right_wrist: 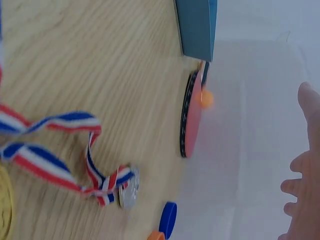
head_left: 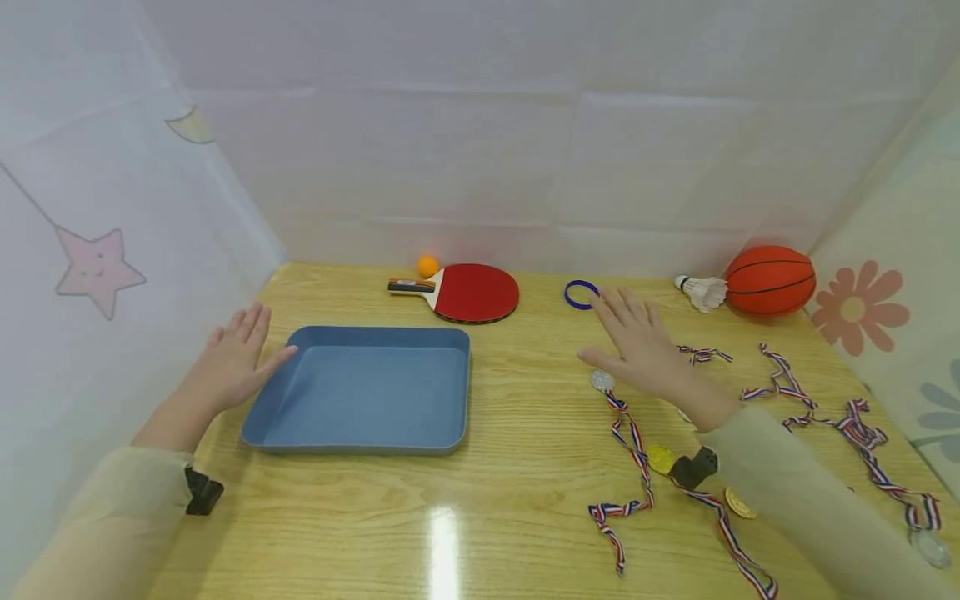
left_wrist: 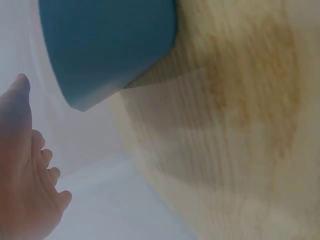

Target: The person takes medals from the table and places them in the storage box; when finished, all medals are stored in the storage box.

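Note:
My left hand (head_left: 231, 360) hovers at the left edge of a blue-grey tray (head_left: 375, 396), fingers straight and thumb spread; it holds nothing. In the left wrist view the tray's corner (left_wrist: 107, 55) stands apart from the hand. My right hand (head_left: 637, 350), also spread and holding nothing, hangs above the table near a silver medal (head_left: 602, 380) on a striped ribbon (head_left: 636, 446). Just beyond its fingertips lies a blue ring-shaped band (head_left: 567, 294). Gold medals (head_left: 662, 458) and more ribbons lie under and beside the right forearm, which partly hides them.
At the back lie a red table tennis bat (head_left: 477, 293) and an orange ball (head_left: 427, 266). A shuttlecock (head_left: 705, 292) touches a basketball-patterned ball (head_left: 771, 281) at the back right. Tangled medal ribbons (head_left: 862, 433) spread along the right edge. Pale curtains (head_left: 480, 167) enclose the wooden table.

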`<state>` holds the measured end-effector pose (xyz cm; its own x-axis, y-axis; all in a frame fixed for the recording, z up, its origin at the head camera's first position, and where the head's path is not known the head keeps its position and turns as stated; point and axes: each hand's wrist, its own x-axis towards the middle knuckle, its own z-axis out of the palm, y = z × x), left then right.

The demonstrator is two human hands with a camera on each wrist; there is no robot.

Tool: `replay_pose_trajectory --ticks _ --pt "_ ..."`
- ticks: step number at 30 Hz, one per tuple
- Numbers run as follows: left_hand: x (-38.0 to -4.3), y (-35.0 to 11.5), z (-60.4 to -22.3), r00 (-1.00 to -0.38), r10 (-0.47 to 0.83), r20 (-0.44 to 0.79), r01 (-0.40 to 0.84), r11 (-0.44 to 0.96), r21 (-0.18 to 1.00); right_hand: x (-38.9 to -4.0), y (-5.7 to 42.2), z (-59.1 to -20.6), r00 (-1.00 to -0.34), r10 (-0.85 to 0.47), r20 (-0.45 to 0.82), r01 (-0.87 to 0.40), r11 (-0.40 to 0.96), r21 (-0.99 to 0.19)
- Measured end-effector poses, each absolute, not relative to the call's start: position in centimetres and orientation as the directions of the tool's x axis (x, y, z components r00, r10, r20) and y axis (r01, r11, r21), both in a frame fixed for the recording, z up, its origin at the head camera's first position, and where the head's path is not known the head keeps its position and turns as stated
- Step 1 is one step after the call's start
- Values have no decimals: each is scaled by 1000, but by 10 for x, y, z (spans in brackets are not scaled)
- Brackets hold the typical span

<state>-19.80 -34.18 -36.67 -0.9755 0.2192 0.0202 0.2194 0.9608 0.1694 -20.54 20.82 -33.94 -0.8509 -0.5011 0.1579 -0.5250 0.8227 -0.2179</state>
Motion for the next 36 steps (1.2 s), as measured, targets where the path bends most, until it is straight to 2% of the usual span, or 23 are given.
replay_pose_trajectory --ticks 6,17,27,36 --pt "-196 -341 -374 -971 237 18 237 959 157 -207 167 -352 -790 -596 144 -613 771 -175" --pt "-194 -341 -383 -963 264 -58 255 957 138 -200 99 -383 -699 -715 16 -709 690 -148" --pt "-188 -339 -383 -956 277 -101 257 951 174 -201 77 -392 -670 -743 3 -732 660 -169" --pt "-189 -337 -382 -953 276 -125 253 952 174 -200 76 -389 -656 -754 -32 -739 650 -176"
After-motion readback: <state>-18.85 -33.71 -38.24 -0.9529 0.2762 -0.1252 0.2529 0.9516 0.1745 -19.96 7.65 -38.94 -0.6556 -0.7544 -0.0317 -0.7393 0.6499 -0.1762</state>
